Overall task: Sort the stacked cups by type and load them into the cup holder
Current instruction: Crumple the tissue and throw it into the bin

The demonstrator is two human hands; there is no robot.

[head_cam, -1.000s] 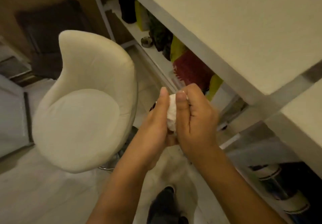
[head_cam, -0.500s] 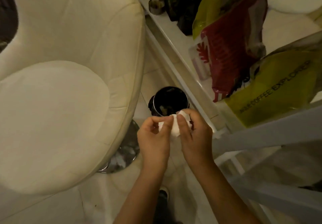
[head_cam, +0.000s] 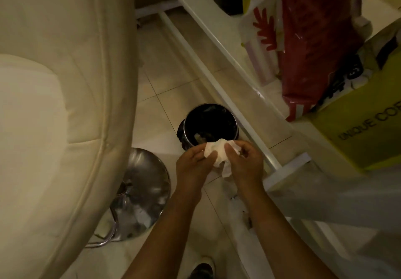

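Note:
No cups or cup holder are in view. My left hand [head_cam: 193, 163] and my right hand [head_cam: 245, 161] together pinch a crumpled white paper tissue [head_cam: 219, 152] between thumbs and fingers. The tissue hangs just above the near rim of a small round metal bin [head_cam: 235, 124] with a black liner that stands on the tiled floor. Some scraps lie inside the bin.
A cream padded bar stool [head_cam: 65, 105] fills the left, its chrome base [head_cam: 143, 194] beside my left forearm. A white shelf rail [head_cam: 217, 46] runs diagonally on the right, carrying a red bag [head_cam: 314, 39] and a yellow-green bag [head_cam: 364, 126]. My shoe [head_cam: 201, 270] shows at the bottom.
The view has dropped from the counter top down to the floor. The bin has come into sight and grown larger, and both hands have carried the tissue down to its rim.

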